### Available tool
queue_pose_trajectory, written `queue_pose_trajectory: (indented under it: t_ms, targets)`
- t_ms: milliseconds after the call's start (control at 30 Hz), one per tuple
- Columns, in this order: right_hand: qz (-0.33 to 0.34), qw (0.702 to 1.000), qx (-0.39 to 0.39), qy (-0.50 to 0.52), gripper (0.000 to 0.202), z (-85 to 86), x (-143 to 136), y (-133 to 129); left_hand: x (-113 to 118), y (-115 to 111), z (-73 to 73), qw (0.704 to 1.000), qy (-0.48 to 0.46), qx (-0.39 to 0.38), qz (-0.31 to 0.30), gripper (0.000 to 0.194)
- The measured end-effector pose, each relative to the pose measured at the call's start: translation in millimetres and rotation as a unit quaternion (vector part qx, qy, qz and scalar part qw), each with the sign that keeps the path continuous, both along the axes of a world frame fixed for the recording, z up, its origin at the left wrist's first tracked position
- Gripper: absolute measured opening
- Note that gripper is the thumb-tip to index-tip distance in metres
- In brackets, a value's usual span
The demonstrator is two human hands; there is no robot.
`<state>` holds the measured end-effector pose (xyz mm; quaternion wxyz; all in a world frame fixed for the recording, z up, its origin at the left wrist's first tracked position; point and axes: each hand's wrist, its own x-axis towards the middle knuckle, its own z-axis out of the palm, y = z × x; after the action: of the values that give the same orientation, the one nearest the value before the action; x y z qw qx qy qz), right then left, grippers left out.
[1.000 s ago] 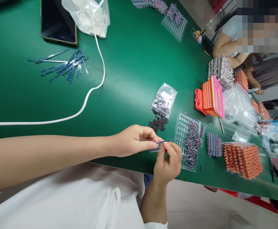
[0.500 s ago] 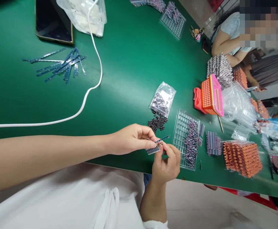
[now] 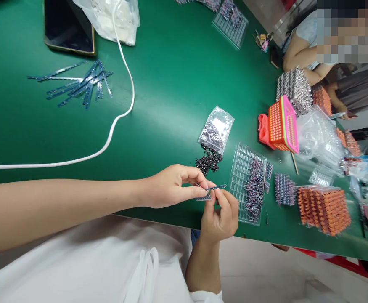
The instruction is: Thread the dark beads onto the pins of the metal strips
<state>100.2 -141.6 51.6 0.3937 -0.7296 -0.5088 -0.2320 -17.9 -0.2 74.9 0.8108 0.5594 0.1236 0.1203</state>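
My left hand reaches in from the left, closed, thumb and fingers pinching a thin blue notched strip. A small greyish ridged piece sticks out below the same fingers. My right hand comes up from the near edge. Its thumb and index finger are pinched together against the strip, and what lies between them is hidden. Just beyond the hands is a heap of small dark beads, spilling from a clear plastic bag. To the right, a clear compartment tray bears many thin pinkish-purple pieces.
Loose blue strips lie at the left near a phone and white cable. An orange-and-pink basket, stacked orange pieces and a clear plastic bag stand at the right. Other people sit at the far right.
The blue strip has tilted nearer to level, and the ridged piece has turned slightly. A small dark bead seen at my right fingertips is now hidden. The view has shifted a little.
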Motion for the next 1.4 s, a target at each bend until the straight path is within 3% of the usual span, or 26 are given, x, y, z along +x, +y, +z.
queue_pose_trajectory:
  t_ms: [233, 400, 633, 767, 933, 1400]
  targets:
    - [-0.001, 0.998, 0.025, 0.063, 0.023, -3.0, -1, -1, -2, -2, -1.1, 0.999, -0.008, 0.051, -0.011, 0.01]
    - [0.0, 0.998, 0.022, 0.052, 0.022, -4.4, -1, -3, -3, -2, 2.5, 0.996, -0.019, 0.087, -0.01, 0.009]
    - [0.008, 0.998, 0.033, 0.048, 0.028, -4.1, -1, -1, -1, -3, 0.8, 0.998, -0.011, 0.064, 0.001, 0.01]
    - [0.028, 0.984, 0.048, 0.17, 0.02, -2.0, -4, -2, 2, -5, -0.3, 0.999, 0.025, -0.008, 0.024, 0.016]
    - [0.052, 0.939, 0.058, 0.334, 0.004, -3.4, -11, -3, 4, -2, 3.3, 0.997, 0.061, 0.008, 0.043, 0.017]
    - [0.062, 0.921, 0.033, 0.383, 0.005, -0.6, -11, 1, 3, -1, 4.8, 0.994, 0.095, 0.017, 0.053, 0.018]
